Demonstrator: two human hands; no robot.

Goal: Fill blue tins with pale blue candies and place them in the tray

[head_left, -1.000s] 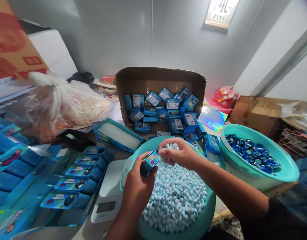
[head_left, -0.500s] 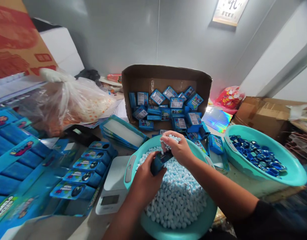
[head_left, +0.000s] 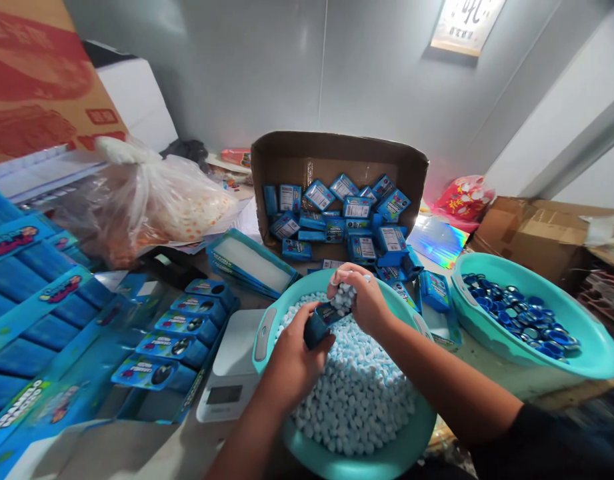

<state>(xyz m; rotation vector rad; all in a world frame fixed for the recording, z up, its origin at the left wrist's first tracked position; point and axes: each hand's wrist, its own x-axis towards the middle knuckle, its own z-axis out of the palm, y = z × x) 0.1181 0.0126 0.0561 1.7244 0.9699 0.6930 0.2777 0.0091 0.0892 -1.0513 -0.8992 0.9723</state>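
My left hand (head_left: pixel 299 353) is wrapped round a small blue candy box (head_left: pixel 321 325), tilted over a turquoise basin (head_left: pixel 307 443). Pale blue and white candies (head_left: pixel 359 393) fill much of that basin. Right at the box's upper end, my right hand (head_left: pixel 364 300) is closed around a handful of candies (head_left: pixel 343 297). Its fingers curl over them, and some of the candies meet the box opening. Left of the basin, several blue boxes with round holes (head_left: pixel 169 340) stand in a row in an open blue display carton.
Behind the basin, a brown cardboard box (head_left: pixel 337 150) on its side holds several blue packs. A second turquoise basin (head_left: pixel 599 347) at right contains shiny blue caps (head_left: pixel 524 317). A white scale (head_left: pixel 227 393) lies left; a knotted plastic bag (head_left: pixel 157 193) sits behind it.
My right hand has turned and lowered the candies toward the opening of the box. My left hand still grips the box. The whole view has shifted slightly.
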